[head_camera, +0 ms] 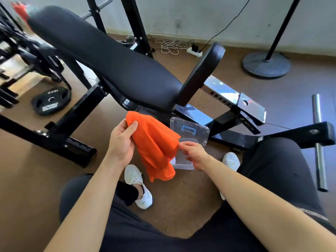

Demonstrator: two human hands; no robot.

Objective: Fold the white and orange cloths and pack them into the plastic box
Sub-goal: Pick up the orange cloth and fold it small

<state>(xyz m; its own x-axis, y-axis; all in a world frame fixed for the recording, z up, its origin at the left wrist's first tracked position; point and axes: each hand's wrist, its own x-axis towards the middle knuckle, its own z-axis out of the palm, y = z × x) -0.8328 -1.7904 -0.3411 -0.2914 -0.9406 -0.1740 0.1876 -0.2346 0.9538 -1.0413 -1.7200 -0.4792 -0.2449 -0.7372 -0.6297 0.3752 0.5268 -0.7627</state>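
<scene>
The left hand (121, 140) pinches the orange cloth (154, 144) at its top, and the right hand (192, 153) pinches an edge – it hangs bunched over the open plastic box (189, 131) on the floor. Loose folds may slip and spill outside the box. No white cloth is visible.

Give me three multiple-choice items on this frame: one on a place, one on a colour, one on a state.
1. Where is the plastic box?
A. on the bench pad
B. on the floor between the person's shoes
C. on the person's lap

2. What colour is the cloth in the hands?
A. white
B. blue
C. orange

3. What state is that cloth in?
A. hanging loose and bunched
B. folded flat into a square
C. packed in the box

Answers:
1 B: the box sits low on the floor, open, its lid tipped up toward the bench.
2 C: it is bright orange throughout.
3 A: the left hand pinches its top and the right hand its side edge, while the rest droops in folds.
</scene>
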